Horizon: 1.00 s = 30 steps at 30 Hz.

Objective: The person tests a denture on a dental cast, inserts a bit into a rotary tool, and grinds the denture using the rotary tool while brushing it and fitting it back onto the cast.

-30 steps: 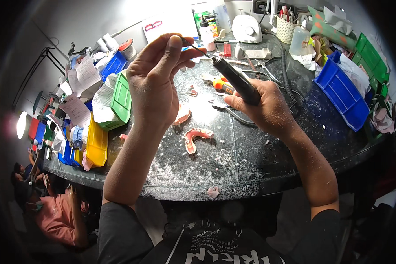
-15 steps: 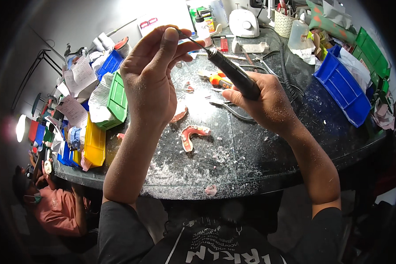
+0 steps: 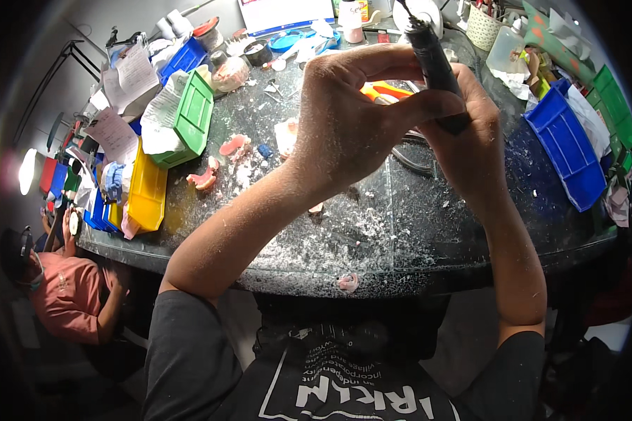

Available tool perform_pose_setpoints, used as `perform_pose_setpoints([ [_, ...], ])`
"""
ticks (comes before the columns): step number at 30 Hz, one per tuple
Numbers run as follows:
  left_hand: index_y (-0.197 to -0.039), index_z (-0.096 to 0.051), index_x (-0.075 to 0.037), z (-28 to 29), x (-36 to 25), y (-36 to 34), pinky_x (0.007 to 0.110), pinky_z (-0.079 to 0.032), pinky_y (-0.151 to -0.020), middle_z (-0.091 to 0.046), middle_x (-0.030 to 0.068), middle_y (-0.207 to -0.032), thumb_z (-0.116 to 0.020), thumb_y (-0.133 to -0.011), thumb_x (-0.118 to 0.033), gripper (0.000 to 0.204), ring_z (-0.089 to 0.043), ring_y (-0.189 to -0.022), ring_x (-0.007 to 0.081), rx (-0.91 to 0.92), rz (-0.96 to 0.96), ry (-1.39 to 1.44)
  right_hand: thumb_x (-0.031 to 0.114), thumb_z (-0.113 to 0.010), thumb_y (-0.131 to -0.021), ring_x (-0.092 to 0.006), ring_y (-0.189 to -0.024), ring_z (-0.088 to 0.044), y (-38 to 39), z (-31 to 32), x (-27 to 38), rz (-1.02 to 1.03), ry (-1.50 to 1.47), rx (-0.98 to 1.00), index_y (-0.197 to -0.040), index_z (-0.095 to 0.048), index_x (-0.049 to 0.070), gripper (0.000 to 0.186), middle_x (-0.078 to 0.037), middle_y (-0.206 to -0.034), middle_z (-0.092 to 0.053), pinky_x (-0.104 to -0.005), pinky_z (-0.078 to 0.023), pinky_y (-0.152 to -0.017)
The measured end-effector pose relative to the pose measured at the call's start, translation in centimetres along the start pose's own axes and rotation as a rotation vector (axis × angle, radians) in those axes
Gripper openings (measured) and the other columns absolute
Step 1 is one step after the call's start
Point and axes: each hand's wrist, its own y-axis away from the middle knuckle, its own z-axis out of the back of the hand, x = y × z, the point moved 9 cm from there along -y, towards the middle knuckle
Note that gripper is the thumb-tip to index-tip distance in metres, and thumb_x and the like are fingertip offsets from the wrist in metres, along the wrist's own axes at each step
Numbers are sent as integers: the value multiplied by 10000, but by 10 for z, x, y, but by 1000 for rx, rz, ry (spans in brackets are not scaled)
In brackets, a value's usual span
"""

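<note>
A black rotary handpiece (image 3: pixel 435 64) tilts up and away from me, its thin tip near the top edge of the view. My left hand (image 3: pixel 361 116) is closed round its body, thumb across the near side. From the right, my right hand (image 3: pixel 476 130) grips the lower end, its fingers partly hidden behind the left. Below and left of my hands, pink denture pieces (image 3: pixel 203 175) lie on the dusty dark worktop (image 3: pixel 463 245). Orange-handled pliers (image 3: pixel 383 91) show partly behind my left hand. White dust coats my skin.
Green (image 3: pixel 195 116), yellow (image 3: pixel 147 189) and blue (image 3: pixel 565 144) bins with papers line both sides. A clear squeeze bottle (image 3: pixel 507 52) stands at the back right. White shavings (image 3: pixel 330 245) cover the near worktop. A person in a pink shirt (image 3: pixel 67 298) sits at far left.
My left hand has moved right, from the handpiece's tip down onto its body. The handpiece has swung more upright, its tip now higher and to the right. The view has shifted slightly.
</note>
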Motion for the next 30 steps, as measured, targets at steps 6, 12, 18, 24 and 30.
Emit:
perform_pose_setpoints([
  [6, -1128, -686, -64, 18, 52, 43, 306, -503, -746, -713, 68, -1034, -813, -773, -195, 399, -647, -913, 125, 578, 285, -337, 319, -708, -893, -45, -634, -551, -4, -1, -14, -78, -98, 142, -1057, -595, 64, 324, -7, -690, -637, -243, -428, -585],
  [12, -1061, -677, -42, 24, 68, 90, 339, -509, -763, -646, 61, -960, -720, -837, -96, 234, -635, -868, 135, 733, 317, -648, 308, -609, -970, -6, -570, -419, -2, -5, -13, 11, -22, 107, -1140, -570, 81, 286, 62, -654, -481, -186, -317, -495],
  [18, -1129, -599, 0, 29, 83, 105, 231, -506, -605, -644, 89, -997, -618, -930, -105, 226, -642, -821, 119, 357, 817, 237, 282, -624, -962, -39, -638, -433, 8, -19, -5, 25, 26, 217, -1152, -563, 49, 306, 36, -700, -523, -213, -333, -583],
  [24, -1289, -479, 26, 19, 84, 132, 229, -504, -528, -647, 140, -1023, -575, -942, -187, 418, -688, -791, 191, 275, 1101, 708, 193, -588, -972, -52, -636, -439, -6, -16, -16, -10, 219, 218, -1035, -576, 25, 180, 12, -703, -515, -218, -361, -584],
  [30, -1400, -381, 51, 15, 75, 128, 263, -542, -612, -608, 149, -1067, -594, -867, -133, 603, -690, -818, 233, 236, 1147, 854, 388, -527, -980, -85, -541, -525, -74, 36, -133, -508, 85, 99, -1082, -585, 24, 382, -47, -771, -620, -263, -429, -494],
])
